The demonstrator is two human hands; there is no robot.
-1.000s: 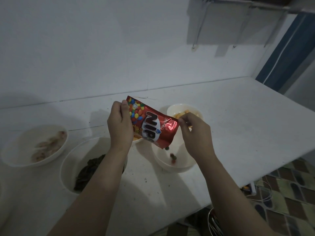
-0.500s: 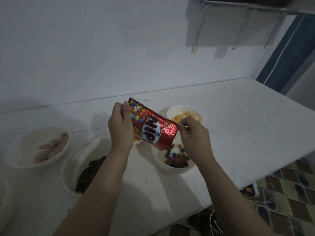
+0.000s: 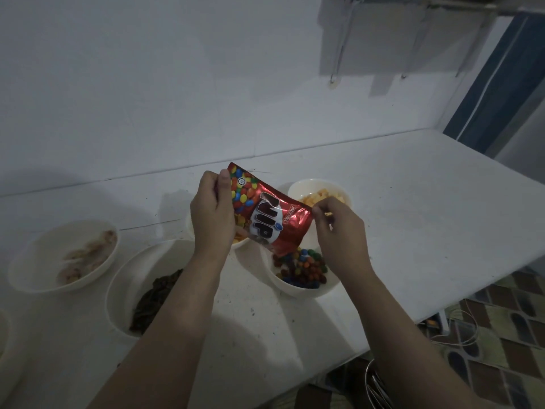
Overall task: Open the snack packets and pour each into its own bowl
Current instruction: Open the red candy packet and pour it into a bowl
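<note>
**Candy packet tipped over its bowl, pour nearly done**

The red candy packet [image 3: 265,216] is held tilted, its open lower corner just above the bowl of coated candies [image 3: 300,271] below the right hand. Its upper end is gripped by the left hand [image 3: 211,214], thumb on the printed face; its right edge is pinched by the right hand [image 3: 339,234]. The mouth is best kept over the bowl's middle, and the raised end lifted and lightly shaken so that stragglers are freed without bouncing out.

How much is left inside cannot be told. A bowl behind the left hand is mostly hidden. The contents of the dark bowl [image 3: 153,293] and the pale bowl [image 3: 67,258] are hard to identify in the dim light.
</note>
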